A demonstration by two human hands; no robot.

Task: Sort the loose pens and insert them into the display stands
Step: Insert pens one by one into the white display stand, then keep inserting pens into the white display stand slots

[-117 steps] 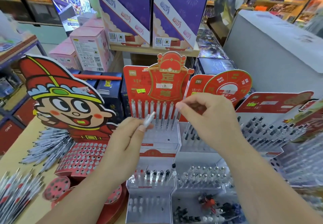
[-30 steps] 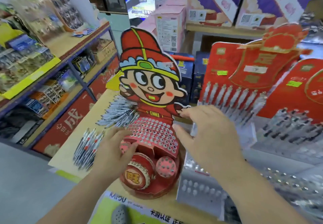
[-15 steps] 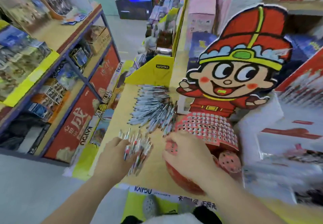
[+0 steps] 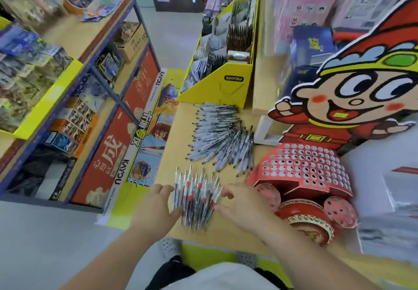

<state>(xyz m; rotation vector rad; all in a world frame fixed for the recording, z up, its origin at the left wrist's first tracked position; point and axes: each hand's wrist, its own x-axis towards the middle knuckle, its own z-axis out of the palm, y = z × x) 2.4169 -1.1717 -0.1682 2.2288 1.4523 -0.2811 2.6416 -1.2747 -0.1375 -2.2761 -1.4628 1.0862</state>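
Table (image 4: 181, 131) edge: hands (image 4: 156, 203) (image 4: 246, 208) flank pens (image 4: 196, 199).

A stationery shop: stocked shelves (image 4: 67, 70), boxed goods, cartoon display stand (image 4: 316, 167), heaped pens (image 4: 221, 135)

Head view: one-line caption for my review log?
Left hand and right hand flank a pile of red-banded pens on the table, beside a larger pen pile and a red cartoon display stand.

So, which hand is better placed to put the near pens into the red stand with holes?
Probably right. The right hand sits between the near pile of clear red-banded pens and the red cardboard stand with round holes; the left hand is on the pile's other side.
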